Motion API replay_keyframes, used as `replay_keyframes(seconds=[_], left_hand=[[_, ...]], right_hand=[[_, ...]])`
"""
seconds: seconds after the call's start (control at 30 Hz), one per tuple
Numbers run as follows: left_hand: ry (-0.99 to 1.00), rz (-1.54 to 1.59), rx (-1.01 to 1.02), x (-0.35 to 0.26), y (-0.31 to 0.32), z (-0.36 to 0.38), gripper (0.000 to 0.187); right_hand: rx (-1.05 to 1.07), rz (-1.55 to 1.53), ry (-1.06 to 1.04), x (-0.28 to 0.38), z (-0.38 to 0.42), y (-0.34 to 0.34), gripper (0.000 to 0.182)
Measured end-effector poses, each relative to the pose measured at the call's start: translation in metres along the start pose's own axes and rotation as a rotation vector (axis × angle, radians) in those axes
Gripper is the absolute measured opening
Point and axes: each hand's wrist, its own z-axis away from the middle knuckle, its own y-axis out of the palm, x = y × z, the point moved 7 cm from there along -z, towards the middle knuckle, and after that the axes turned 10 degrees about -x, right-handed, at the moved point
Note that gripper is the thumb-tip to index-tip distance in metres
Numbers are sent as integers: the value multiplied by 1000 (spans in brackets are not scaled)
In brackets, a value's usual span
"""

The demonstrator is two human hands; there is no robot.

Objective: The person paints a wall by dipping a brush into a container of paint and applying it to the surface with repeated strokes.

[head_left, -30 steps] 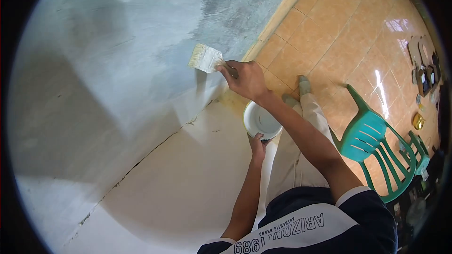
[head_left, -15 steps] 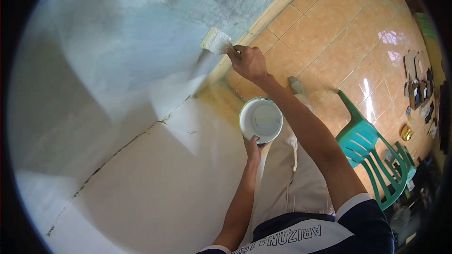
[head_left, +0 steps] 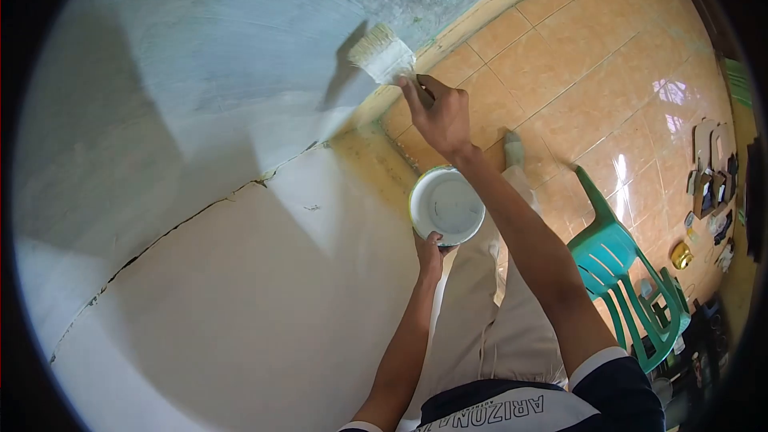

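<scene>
My right hand [head_left: 442,116] is closed around the handle of a wide paintbrush [head_left: 382,54] with pale, paint-caked bristles. The brush is held up close to the blue-grey wall [head_left: 264,40], its shadow falling just to the left of the bristles. In my left hand [head_left: 430,254] is a round white paint bucket [head_left: 448,206], gripped at the near rim with the thumb over the edge. Whitish paint coats the inside of the bucket. It hangs in front of my light trousers [head_left: 472,304], below my right forearm.
A white wall [head_left: 240,304] meets the blue-grey one along a cracked corner line [head_left: 172,232]. A yellowish band [head_left: 488,0] runs along the wall's foot. On the orange tiled floor [head_left: 576,72] stand a green plastic chair [head_left: 612,260], a gold-coloured pot [head_left: 682,255] and several small items.
My right hand and the brush have moved slightly right, with the bristles now fanned out and their shadow apart from them. The bucket stays nearly in place; the view has shifted a little.
</scene>
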Motion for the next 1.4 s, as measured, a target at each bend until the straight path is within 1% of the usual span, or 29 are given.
replay_keyframes(seconds=[0.03,0.1,0.2,0.23,0.27,0.37,0.4,0.47,0.5,0.57,0.6,0.67,0.77,0.8,0.87,0.9,0.97,1.0,1.07,1.1,1.17,1.3,1.37,1.4], left_hand=[[3,-1,-5,2,-2,-2,79],[8,-7,-15,3,-5,-4,79],[38,-30,-47,-2,-6,-3,79],[34,-33,-54,-4,-8,-2,78],[30,-37,-61,-6,-8,-2,78],[12,-29,-80,-4,-9,-5,78],[10,-30,-83,-2,-11,-7,78],[32,-7,-47,0,-10,-12,77],[28,-9,-49,1,-9,-11,77],[24,-16,-46,-2,-6,-9,77],[23,-21,-51,0,-8,-11,77],[33,-21,-30,3,-7,-14,76],[-3,-47,-31,7,-10,-17,77],[1,-46,-31,6,-9,-17,77],[11,-60,-24,5,-7,-18,77],[14,-61,-23,3,-6,-16,77],[35,-62,-53,-3,-4,-11,77],[38,-64,-49,-3,-4,-12,77],[33,-45,-31,0,-8,-17,78],[34,-45,-29,0,-9,-18,78],[25,-36,-32,0,-12,-19,79],[14,-32,-29,-7,-9,-16,79],[29,-57,-25,-9,-9,-14,79],[28,-61,-23,-9,-11,-14,79]], right_hand=[[3,-4,5,8,0,2,31],[-2,-18,-54,24,1,6,31],[45,61,-26,6,-13,28,31],[82,84,33,-3,-18,33,33],[86,81,34,-9,-19,34,33],[131,240,145,-29,-19,32,37],[133,240,148,-33,-17,31,37],[126,315,176,-42,-15,28,35],[127,318,181,-38,-13,28,35],[25,168,47,0,-16,22,32],[26,166,54,13,-15,21,32],[43,62,-32,45,-13,15,29],[63,-10,-57,64,-3,2,28],[62,-13,-58,65,-1,2,28],[-15,-92,-36,65,-1,-1,29],[-16,-94,-37,56,-4,5,29],[14,99,-59,22,-13,27,30],[8,99,-61,11,-15,30,30],[37,154,25,-11,-14,35,31],[35,153,24,-16,-12,34,31],[54,262,146,-34,-8,33,32],[47,233,153,-19,-10,24,32],[68,124,65,13,-15,23,30],[64,125,67,23,-13,19,30]])
